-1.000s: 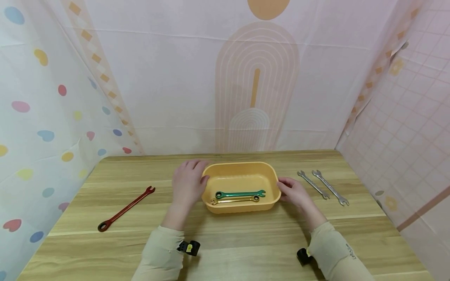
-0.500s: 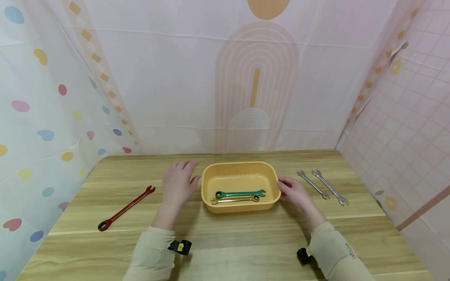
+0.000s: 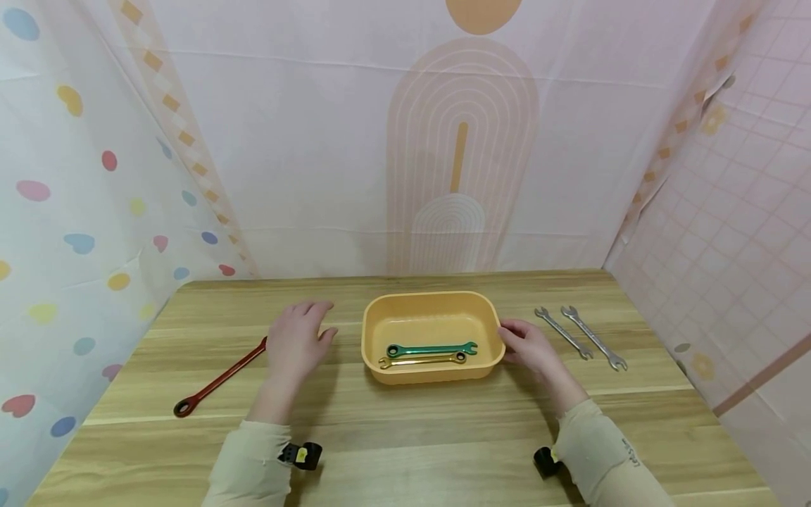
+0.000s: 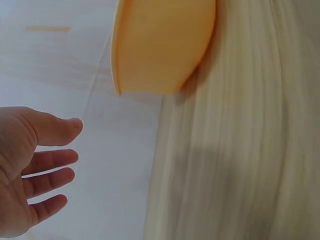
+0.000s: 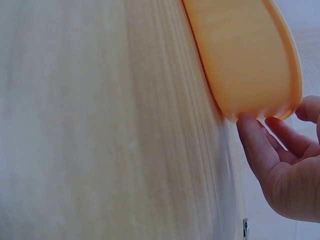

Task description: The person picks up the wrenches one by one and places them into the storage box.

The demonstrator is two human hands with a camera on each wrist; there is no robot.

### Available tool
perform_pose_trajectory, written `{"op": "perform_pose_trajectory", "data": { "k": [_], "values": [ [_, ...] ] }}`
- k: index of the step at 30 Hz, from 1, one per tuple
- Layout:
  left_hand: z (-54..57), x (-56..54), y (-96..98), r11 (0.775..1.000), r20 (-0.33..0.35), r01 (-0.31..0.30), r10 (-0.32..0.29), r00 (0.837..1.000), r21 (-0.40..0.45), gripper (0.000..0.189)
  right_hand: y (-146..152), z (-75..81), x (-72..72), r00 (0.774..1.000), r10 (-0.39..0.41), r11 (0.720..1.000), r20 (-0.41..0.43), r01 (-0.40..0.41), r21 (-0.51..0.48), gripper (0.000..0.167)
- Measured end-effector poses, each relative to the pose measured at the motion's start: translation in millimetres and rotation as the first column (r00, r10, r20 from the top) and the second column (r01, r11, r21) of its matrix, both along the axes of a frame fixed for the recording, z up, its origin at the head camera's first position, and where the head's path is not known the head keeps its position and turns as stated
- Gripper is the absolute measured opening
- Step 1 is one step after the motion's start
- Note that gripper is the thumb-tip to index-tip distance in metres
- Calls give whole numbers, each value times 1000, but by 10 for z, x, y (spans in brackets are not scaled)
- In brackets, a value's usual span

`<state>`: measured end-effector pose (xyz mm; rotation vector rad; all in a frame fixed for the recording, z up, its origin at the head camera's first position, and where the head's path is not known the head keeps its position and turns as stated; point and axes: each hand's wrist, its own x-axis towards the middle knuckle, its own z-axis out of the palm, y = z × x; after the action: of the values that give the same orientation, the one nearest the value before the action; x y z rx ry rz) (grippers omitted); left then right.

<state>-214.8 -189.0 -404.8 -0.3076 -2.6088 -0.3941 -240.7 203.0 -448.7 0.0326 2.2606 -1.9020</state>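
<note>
A yellow plastic bin [image 3: 431,377] stands mid-table, with a green wrench [image 3: 432,350] and a gold wrench [image 3: 423,360] lying in it. My right hand [image 3: 531,346] holds the bin's right end, its thumb at the rim and its fingers against the outer wall in the right wrist view. To the left of the bin, my left hand [image 3: 296,343] is in the air with nothing in it, fingers spread apart in the left wrist view. A red wrench [image 3: 222,378] lies diagonally beyond it, its upper end hidden behind that hand.
Two silver wrenches lie to the right of the bin, a shorter one [image 3: 564,334] and a longer one [image 3: 594,338]. The wooden table [image 3: 405,451] ends at the back against a patterned cloth [image 3: 317,176]. Cloth also hangs at both sides.
My left hand has left the bin's left end and moved left toward the red wrench, now covering its upper end. My right hand and the bin have stayed in place.
</note>
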Motion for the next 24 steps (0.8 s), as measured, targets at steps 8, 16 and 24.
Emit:
{"op": "perform_pose_trajectory", "data": {
  "k": [8,16,24],
  "values": [
    [-58,41,-190,1000,-3,6,-6,1000,-4,40,-2,-3,7,1000,-2,1000,-3,2,-7,43],
    [-83,95,-400,1000,55,-2,3,998,-13,40,-21,13,24,1000,2,1000,-14,-2,-16,43],
    [-89,119,-633,999,99,-13,15,995,-30,40,-30,21,24,1000,-8,1000,-6,8,-12,43]
  ]
}}
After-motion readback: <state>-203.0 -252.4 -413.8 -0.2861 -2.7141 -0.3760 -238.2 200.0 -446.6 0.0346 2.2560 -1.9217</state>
